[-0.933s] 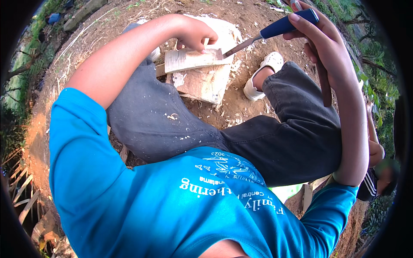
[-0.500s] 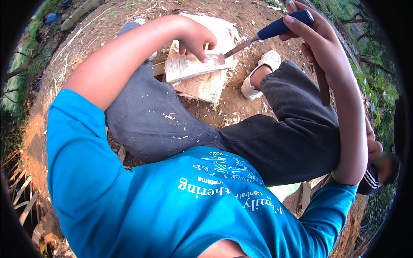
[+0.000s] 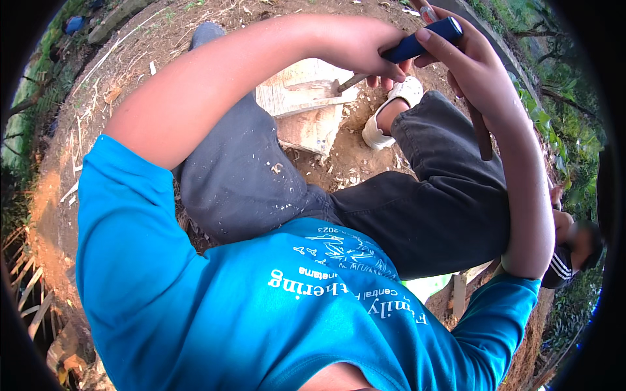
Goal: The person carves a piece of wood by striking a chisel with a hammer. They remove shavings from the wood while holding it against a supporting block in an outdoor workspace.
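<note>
My left hand (image 3: 373, 47) is closed around the lower handle and neck of a blue-handled chisel (image 3: 420, 43). Below those fingers the metal shaft slants down toward a pale split piece of wood (image 3: 293, 103); my hand hides part of it. At the handle's upper end, the thumb and fingers of my right hand (image 3: 479, 58) are pressed on the chisel. A second long tool with a flat brown shaft (image 3: 481, 133) also runs through my right hand, and its clear, reddish end (image 3: 428, 14) shows above. The wood lies on a larger flat, pale wooden block (image 3: 313, 133).
Beyond my bent knees, the dirt ground (image 3: 163, 62) is strewn with wood shavings. A white clog (image 3: 376, 133) on my foot stands right of the block. Another person (image 3: 562, 264) is at the far right, near green plants (image 3: 567, 124).
My left hand has left the wood and moved right and up onto the chisel. My right hand has shifted slightly left and up, still holding the chisel handle and the brown-shafted tool.
</note>
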Available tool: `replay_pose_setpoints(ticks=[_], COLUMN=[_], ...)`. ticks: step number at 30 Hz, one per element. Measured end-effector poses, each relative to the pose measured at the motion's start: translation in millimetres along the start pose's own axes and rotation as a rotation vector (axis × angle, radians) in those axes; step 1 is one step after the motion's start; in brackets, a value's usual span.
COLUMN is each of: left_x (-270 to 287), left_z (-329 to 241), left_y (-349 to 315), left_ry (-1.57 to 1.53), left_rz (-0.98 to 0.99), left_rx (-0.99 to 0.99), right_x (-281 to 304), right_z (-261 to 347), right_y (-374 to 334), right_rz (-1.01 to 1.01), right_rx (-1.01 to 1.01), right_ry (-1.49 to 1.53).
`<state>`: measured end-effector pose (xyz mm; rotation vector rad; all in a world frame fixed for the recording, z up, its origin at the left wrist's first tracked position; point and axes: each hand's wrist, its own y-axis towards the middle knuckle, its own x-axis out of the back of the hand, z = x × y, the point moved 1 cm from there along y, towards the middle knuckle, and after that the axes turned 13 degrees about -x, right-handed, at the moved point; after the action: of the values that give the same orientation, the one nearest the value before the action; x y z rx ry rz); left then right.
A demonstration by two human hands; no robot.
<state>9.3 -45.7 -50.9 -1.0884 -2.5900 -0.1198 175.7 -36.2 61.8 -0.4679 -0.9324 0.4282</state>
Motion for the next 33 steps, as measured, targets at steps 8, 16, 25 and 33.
replay_pose_setpoints(ticks=[8,16,25,33], left_x=[-18.9,-26.1,-26.9,-22.7], left_z=[-13.0,-22.8,-18.0,-17.9], left_y=[21.4,20.5,28.6,33.6], left_ry=[0.283,0.374,0.379,0.262], left_rz=[-0.172,-0.132,-0.007,0.038], left_rx=[-0.072,-0.037,-0.111,-0.080], right_x=[6.3,54.5,33.3,44.3], right_z=[-66.6,-85.4,-104.5,-128.0], right_y=[36.1,-14.9,-59.9,-51.0], right_rz=[0.042,-0.241,-0.286,-0.316], right_rx=[0.093,0.184,0.201,0.121], right_ry=[0.073,0.614,0.632,0.717])
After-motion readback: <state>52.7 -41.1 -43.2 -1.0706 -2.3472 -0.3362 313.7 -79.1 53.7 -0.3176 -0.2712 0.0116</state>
